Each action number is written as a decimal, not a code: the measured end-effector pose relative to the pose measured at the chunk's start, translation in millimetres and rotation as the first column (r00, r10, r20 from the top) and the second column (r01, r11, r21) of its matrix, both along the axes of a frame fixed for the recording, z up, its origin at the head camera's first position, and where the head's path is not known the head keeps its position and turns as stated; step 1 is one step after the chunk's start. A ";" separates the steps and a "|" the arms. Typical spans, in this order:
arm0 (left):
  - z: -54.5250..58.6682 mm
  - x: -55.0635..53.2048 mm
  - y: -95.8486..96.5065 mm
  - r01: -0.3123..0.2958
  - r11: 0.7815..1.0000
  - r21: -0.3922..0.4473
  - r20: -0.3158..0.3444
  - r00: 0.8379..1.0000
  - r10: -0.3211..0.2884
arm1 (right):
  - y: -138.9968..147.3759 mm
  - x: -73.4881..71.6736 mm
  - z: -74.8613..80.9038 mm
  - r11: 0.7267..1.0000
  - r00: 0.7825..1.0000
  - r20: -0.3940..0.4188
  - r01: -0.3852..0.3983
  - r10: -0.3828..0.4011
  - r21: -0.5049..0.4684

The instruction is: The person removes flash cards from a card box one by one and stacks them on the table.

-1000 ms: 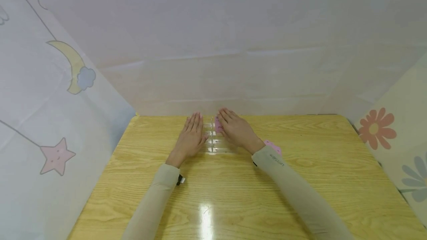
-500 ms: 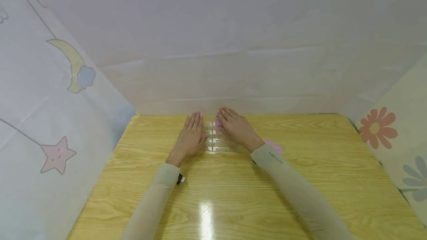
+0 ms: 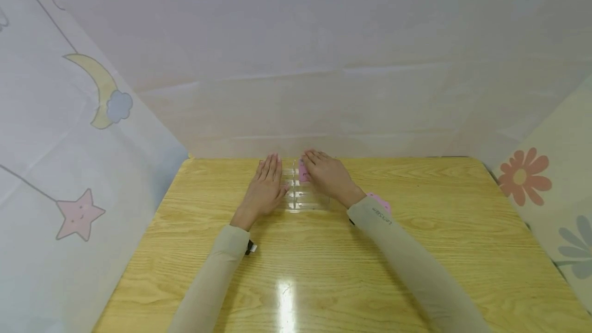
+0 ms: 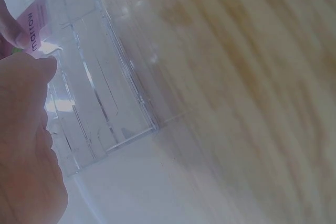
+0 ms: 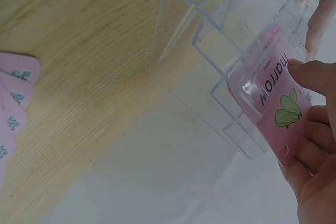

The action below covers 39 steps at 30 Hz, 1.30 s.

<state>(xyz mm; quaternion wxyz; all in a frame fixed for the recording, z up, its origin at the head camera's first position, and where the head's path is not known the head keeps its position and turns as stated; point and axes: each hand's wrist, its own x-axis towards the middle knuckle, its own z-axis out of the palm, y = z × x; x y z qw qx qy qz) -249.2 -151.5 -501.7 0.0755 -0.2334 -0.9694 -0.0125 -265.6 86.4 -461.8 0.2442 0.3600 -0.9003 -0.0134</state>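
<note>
A clear plastic tiered card rack [image 3: 294,200] stands at the back of the wooden table. My left hand [image 3: 264,190] rests along its left side, fingers straight and thumb stretched toward the middle. A pink card [image 5: 268,121] printed "marrow", with a green vegetable picture, leans in one of the rack's tiers. My right hand [image 3: 330,176] holds this card at its side, thumb on the printed face and fingers curled at the edge, as the right wrist view shows. The left wrist view has my left thumb over the rack's bars; its other fingers are out of sight there.
Several pink cards [image 5: 16,90] lie fanned on the table to the right, partly behind my right sleeve [image 3: 384,225]. Right behind the table's far edge hangs a pale cloth backdrop [image 3: 296,66]. Printed side panels [image 3: 106,168] flank the table.
Both hands stay nearly still at the rack. The pink card tilts slightly under my right hand, with less of its lettering showing now. The head view has shifted very little.
</note>
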 end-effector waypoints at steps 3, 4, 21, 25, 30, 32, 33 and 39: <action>0.0 0.1 0.0 -0.002 1.000 0.001 0.001 1.000 0.002 | -0.7 -2.6 1.4 1.000 1.000 0.005 0.004 -0.004 -0.014; 0.0 0.3 -0.2 -0.003 1.000 0.004 0.000 1.000 0.003 | -0.7 -3.4 1.8 1.000 1.000 0.007 0.006 -0.006 -0.019; 1.7 2.5 0.6 0.001 1.000 0.001 -0.010 1.000 -0.001 | 1.0 -11.0 17.4 0.991 0.964 0.264 0.034 0.003 -0.133; 1.2 2.4 0.6 0.003 1.000 0.006 -0.013 1.000 -0.003 | 1.0 -14.0 23.3 0.989 0.938 0.345 0.068 -0.019 -0.131; 0.5 2.2 0.2 0.009 1.000 0.001 -0.018 1.000 -0.009 | 1.7 -17.2 28.6 0.986 0.918 0.397 0.081 -0.017 -0.145; 0.7 2.4 0.2 0.010 1.000 0.000 -0.022 1.000 -0.010 | 1.4 -18.8 30.4 0.984 0.910 0.415 0.091 -0.019 -0.154; 0.8 2.4 0.2 0.011 1.000 0.000 -0.026 1.000 -0.011 | 1.2 -19.5 31.4 0.983 0.906 0.422 0.097 -0.023 -0.155; 0.8 2.2 0.0 0.010 1.000 -0.014 -0.032 0.999 -0.010 | -0.1 -24.1 36.0 0.980 0.886 0.463 0.121 -0.035 -0.158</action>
